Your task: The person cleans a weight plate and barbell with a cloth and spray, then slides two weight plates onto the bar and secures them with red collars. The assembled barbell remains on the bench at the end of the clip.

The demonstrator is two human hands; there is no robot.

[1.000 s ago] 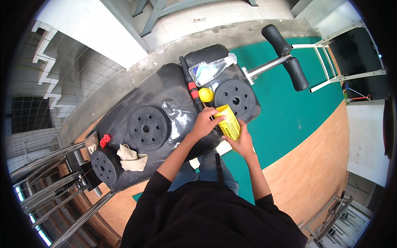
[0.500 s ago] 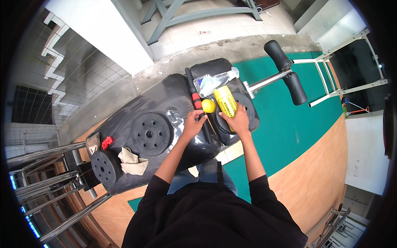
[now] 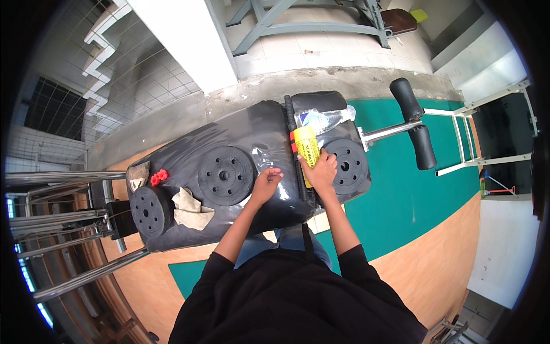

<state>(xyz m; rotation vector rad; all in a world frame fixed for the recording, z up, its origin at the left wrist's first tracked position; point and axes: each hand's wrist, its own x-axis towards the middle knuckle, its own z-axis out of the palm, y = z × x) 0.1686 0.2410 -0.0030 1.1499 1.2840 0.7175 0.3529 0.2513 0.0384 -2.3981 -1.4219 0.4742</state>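
My right hand (image 3: 322, 174) is wrapped round a yellow bottle (image 3: 305, 143) with dark print, which lies slanted over a black bar (image 3: 291, 117) with red bands. My left hand (image 3: 267, 183) hovers over the padded bench, left of the bar, fingers loosely curled, a small gap to the thumb and nothing visible in them. Beside the bottle, a clear plastic spray bottle (image 3: 326, 120) with a blue label lies on its side. A black weight plate (image 3: 355, 175) rests flat just right of my right hand. No separate yellow cap shows; it may be hidden.
The bench (image 3: 177, 157) wears black plastic. On its left lie a large weight plate (image 3: 243, 175), a small plate (image 3: 154, 215), a beige cloth (image 3: 192, 211) and red star-shaped collars (image 3: 156, 179). Padded rollers (image 3: 423, 149) jut out right, above a green mat (image 3: 395, 212).
My right hand has brought the yellow bottle left onto the banded bar, uncovering the right plate. My left hand has drawn back from the bar. The loose yellow cap no longer shows separately.
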